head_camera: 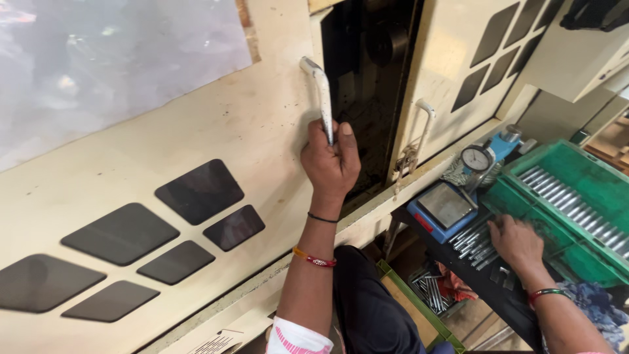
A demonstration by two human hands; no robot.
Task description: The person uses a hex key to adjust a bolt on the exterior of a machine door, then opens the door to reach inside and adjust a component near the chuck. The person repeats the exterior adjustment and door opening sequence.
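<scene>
At twelve o'clock from the person, the left hand (pixel 331 160) is closed in a fist around the lower end of a white door handle (pixel 321 98) on a cream machine door (pixel 249 124), thumb up along the bar. Beyond the handle, at one o'clock, the doorway (pixel 367 85) shows dark. A second white handle (pixel 426 121) sits on the next panel. Dark rounded diamond patches (pixel 164 229) mark the door at nine o'clock. At three o'clock the right hand (pixel 517 242) lies flat, fingers spread, on loose metal pins (pixel 475 244) on a dark bench (pixel 485 288). Just beside it stand a blue dial gauge stand (pixel 452 206) and a green tray (pixel 563 196) of pins in a row. At five o'clock, a green bin (pixel 419 308) sits low, holding more pins.
</scene>
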